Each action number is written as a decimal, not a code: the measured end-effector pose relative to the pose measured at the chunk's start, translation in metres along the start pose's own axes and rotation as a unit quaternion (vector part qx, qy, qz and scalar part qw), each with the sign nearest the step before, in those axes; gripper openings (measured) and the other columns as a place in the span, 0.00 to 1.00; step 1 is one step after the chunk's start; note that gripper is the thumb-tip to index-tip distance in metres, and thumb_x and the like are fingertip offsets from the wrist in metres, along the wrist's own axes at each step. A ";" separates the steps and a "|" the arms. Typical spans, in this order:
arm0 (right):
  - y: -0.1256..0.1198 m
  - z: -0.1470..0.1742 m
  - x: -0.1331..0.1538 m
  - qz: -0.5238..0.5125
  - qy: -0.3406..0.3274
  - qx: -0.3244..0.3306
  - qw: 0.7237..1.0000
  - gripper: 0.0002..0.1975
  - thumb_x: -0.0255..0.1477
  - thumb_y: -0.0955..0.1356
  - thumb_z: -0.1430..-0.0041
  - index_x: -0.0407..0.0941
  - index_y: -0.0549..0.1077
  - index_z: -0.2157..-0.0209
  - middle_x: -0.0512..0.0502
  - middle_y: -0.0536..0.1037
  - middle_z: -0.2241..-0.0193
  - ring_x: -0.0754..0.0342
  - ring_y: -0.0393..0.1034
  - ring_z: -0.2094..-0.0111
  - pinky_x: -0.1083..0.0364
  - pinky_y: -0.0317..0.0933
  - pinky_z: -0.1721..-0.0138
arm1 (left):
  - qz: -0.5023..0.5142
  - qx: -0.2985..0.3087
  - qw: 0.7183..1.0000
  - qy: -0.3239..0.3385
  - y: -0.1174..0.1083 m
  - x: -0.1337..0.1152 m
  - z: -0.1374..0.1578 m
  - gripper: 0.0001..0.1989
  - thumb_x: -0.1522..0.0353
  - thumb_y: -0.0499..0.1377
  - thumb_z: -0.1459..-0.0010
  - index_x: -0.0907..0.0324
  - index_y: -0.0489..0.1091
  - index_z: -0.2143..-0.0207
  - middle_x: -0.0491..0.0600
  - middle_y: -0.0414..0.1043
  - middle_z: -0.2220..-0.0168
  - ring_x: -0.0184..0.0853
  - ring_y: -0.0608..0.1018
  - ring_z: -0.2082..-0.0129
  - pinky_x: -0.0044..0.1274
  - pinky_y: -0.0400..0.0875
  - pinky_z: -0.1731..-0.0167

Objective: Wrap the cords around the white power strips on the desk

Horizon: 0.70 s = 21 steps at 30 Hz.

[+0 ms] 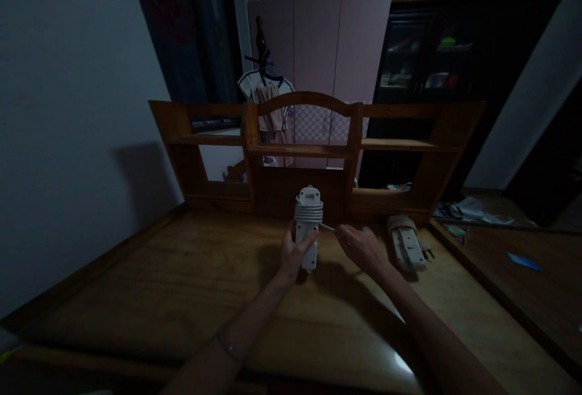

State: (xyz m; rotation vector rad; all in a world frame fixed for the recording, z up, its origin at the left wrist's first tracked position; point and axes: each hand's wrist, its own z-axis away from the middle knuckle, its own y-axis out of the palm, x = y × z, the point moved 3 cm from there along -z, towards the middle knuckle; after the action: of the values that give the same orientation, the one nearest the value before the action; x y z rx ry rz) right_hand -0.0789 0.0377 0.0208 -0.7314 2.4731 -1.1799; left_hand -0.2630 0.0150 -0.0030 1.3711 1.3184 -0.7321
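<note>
You had the white power strip upright at the centre of the frame, above the wooden surface. Your left hand was wrapped around its lower half, thumb across the face and the other fingers mostly hidden behind. Your right hand, just right of centre, was curled closed with the cable pinched at its fingertips; a short straight length ran from there to the coils around the strip's upper half.

The strip looked light and rigid, its plastic casing probably smooth enough to slide in a loose grip, so the bare lower half seemed the best place for you to hold it. The cable looked bendable but springy, likely to loosen if you let its tension go; a pinch close to the coils would probably have given you more control.

At the right of the frame, a second power strip lay with its plug beside it.
</note>
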 end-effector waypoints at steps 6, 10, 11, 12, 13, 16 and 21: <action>-0.009 0.005 -0.019 -0.055 0.019 -0.070 0.996 0.10 0.33 0.60 0.34 0.45 0.70 0.59 0.46 0.78 0.64 0.56 0.73 0.68 0.60 0.53 0.72 | 0.061 -0.059 0.991 -0.105 -0.014 0.019 -0.010 0.32 0.59 0.67 0.57 0.56 0.62 0.50 0.51 0.74 0.62 0.33 0.77 0.71 0.23 0.71 0.71; -0.011 0.008 -0.012 -0.032 -0.024 -0.091 0.995 0.10 0.32 0.61 0.34 0.45 0.71 0.59 0.48 0.77 0.67 0.58 0.72 0.70 0.60 0.53 0.73 | 0.057 -0.054 0.991 -0.110 -0.015 0.025 -0.013 0.34 0.59 0.67 0.56 0.55 0.59 0.48 0.49 0.74 0.64 0.32 0.77 0.74 0.25 0.71 0.71; -0.011 0.009 -0.009 -0.026 -0.035 -0.098 0.994 0.10 0.31 0.61 0.34 0.45 0.71 0.59 0.48 0.77 0.68 0.58 0.72 0.71 0.60 0.53 0.74 | 0.046 -0.053 0.993 -0.096 -0.015 0.025 -0.013 0.35 0.59 0.67 0.56 0.54 0.58 0.48 0.50 0.74 0.63 0.32 0.77 0.72 0.25 0.71 0.70; -0.011 0.010 -0.007 -0.021 -0.045 -0.104 0.993 0.10 0.31 0.61 0.34 0.45 0.71 0.58 0.48 0.77 0.69 0.59 0.71 0.72 0.60 0.52 0.74 | 0.026 -0.050 0.996 -0.074 -0.015 0.023 -0.013 0.35 0.60 0.68 0.57 0.54 0.58 0.48 0.50 0.74 0.61 0.33 0.77 0.70 0.25 0.71 0.67; -0.011 0.011 -0.004 -0.017 -0.055 -0.110 0.992 0.09 0.30 0.61 0.35 0.45 0.71 0.58 0.48 0.76 0.70 0.59 0.70 0.73 0.60 0.52 0.75 | -0.002 -0.048 0.998 -0.045 -0.015 0.020 -0.012 0.35 0.60 0.68 0.57 0.54 0.59 0.47 0.51 0.73 0.58 0.34 0.78 0.66 0.25 0.71 0.64; -0.013 0.014 0.001 0.002 -0.089 -0.119 0.989 0.10 0.26 0.61 0.35 0.44 0.71 0.56 0.50 0.73 0.74 0.60 0.67 0.76 0.59 0.50 0.76 | -0.112 -0.029 0.992 0.047 -0.012 0.009 -0.010 0.35 0.60 0.67 0.55 0.54 0.57 0.45 0.54 0.70 0.52 0.38 0.75 0.55 0.26 0.67 0.56; -0.022 0.018 0.011 0.047 -0.175 -0.094 0.979 0.15 0.22 0.60 0.36 0.43 0.67 0.49 0.50 0.70 0.75 0.59 0.63 0.76 0.58 0.49 0.77 | -0.220 -0.009 0.969 0.110 -0.006 0.003 -0.005 0.34 0.60 0.64 0.52 0.54 0.56 0.44 0.53 0.69 0.49 0.39 0.73 0.52 0.26 0.66 0.55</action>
State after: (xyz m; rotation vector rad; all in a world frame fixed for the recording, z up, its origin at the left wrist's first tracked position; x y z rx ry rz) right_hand -0.0728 0.0088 0.0265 -0.7850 2.3087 -0.7172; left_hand -0.2697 0.0202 -0.0064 1.1795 1.8340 -0.8756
